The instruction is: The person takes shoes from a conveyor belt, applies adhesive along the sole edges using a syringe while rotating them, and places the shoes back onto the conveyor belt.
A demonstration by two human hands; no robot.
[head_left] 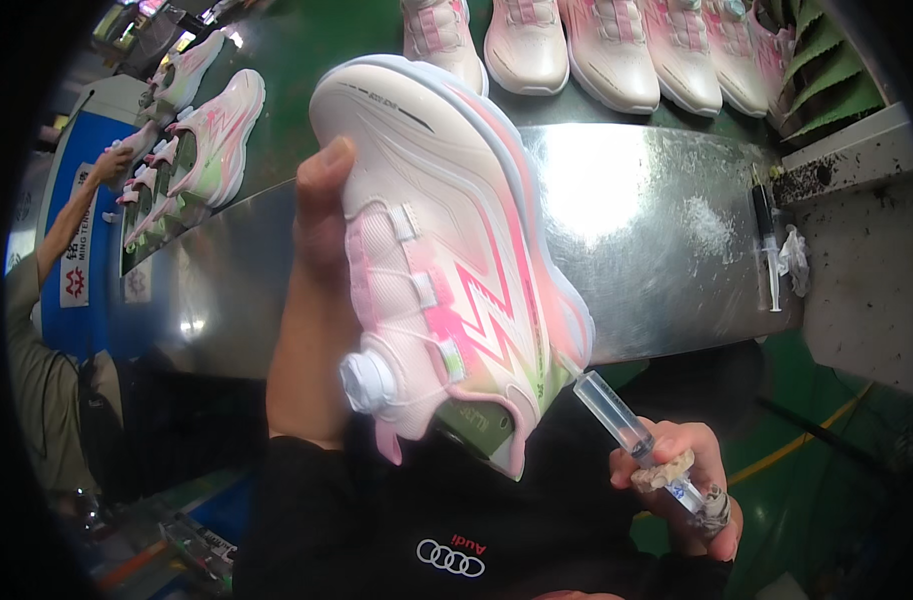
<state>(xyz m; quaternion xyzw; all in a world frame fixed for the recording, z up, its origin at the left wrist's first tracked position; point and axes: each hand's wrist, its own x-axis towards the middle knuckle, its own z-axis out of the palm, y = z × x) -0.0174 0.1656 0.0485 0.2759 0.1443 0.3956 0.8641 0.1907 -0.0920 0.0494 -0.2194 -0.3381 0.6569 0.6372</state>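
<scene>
A white and pink sneaker (447, 230) with green at the heel hangs tilted in front of me, toe up. My left hand (324, 195) grips it by the forefoot, thumb on the upper; the other fingers are hidden behind the shoe. A white dial (368, 381) with thin laces sits on its tongue. In my right hand (682, 485) is a clear syringe (613, 415), my fingers closed around its flange and plunger end. Pale wrapping covers part of the grip. The syringe tip meets the shoe near the heel, where the sole joins the upper.
Similar sneakers (612, 55) stand in a row along the far side of the metal table (667, 290). Others (217, 140) are at the left. A dark-filled syringe (765, 235) and crumpled tissue (795, 260) lie at the right. A co-worker's hand (115, 163) is at far left.
</scene>
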